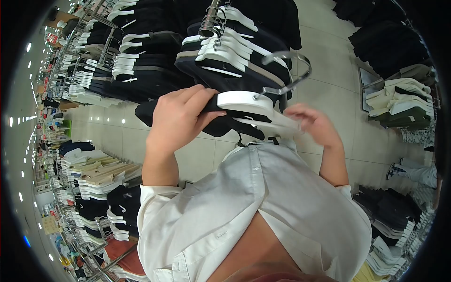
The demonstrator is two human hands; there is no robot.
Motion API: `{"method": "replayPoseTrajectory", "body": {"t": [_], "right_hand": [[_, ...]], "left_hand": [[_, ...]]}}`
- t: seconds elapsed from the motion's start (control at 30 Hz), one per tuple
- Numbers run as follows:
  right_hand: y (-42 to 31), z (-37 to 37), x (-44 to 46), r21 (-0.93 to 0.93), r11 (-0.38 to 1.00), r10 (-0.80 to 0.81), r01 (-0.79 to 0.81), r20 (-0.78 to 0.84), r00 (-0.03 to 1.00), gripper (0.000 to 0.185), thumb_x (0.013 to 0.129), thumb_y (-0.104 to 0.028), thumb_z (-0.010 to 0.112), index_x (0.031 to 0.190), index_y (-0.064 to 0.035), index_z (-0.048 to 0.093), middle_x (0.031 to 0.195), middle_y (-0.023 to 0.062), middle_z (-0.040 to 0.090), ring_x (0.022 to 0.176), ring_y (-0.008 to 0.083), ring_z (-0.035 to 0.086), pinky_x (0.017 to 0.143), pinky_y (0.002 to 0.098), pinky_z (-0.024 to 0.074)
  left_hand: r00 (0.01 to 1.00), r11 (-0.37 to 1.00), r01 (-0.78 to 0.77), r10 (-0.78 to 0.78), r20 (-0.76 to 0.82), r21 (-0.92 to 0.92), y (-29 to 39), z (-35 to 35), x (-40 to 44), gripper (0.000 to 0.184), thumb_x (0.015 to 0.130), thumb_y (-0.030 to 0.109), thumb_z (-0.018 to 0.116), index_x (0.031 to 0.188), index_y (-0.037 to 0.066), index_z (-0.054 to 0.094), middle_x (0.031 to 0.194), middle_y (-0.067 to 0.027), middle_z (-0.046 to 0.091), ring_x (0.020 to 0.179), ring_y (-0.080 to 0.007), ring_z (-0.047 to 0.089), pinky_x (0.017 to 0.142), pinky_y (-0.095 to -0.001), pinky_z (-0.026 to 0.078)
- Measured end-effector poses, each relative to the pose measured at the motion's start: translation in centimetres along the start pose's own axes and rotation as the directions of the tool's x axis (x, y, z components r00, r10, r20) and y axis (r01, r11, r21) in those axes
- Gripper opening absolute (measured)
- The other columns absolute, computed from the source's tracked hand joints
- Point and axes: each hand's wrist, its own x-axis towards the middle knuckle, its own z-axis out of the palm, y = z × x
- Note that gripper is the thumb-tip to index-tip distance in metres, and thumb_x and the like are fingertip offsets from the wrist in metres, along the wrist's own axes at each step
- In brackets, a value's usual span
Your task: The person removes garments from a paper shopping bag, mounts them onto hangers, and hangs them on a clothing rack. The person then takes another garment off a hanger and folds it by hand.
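Observation:
In front of my chest is a white clothes hanger [244, 99] with a metal hook [300, 75] that points up and to the right. A black garment [218, 126] covers its left end and hangs below it. My left hand [181, 113] is closed around the covered left shoulder, thumb in front. At the bare right end of the hanger, my right hand [317, 124] has its fingers curled in, slightly blurred. The garment's right side is partly hidden behind the hanger.
Straight ahead, a metal rail [210, 19] carries dark garments on white hangers [225, 54]. More racks of clothes line the left, with light trousers [101, 174] lower down. Folded light garments [399, 101] sit at right. Another person's legs [416, 174] show at the right edge.

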Motion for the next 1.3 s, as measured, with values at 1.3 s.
{"method": "replayPoseTrajectory", "body": {"t": [1.3], "right_hand": [[-5.3,4.5,5.1,-0.654,0.749,-0.195,0.109,-0.059,0.979,0.048,0.075,0.006,0.075,0.120,-0.0083,0.069,0.119,0.0071,0.068,0.110,0.0300,0.067,0.092,0.0375,0.0534]], "left_hand": [[0.854,0.947,0.309,-0.316,-0.413,-0.086,-6.5,2.2,-13.1,0.044,0.080,0.020,0.088,0.112,-0.003,0.071,0.087,-0.0143,0.069,0.074,-0.0279,0.066,0.067,-0.0334,0.053]]}}
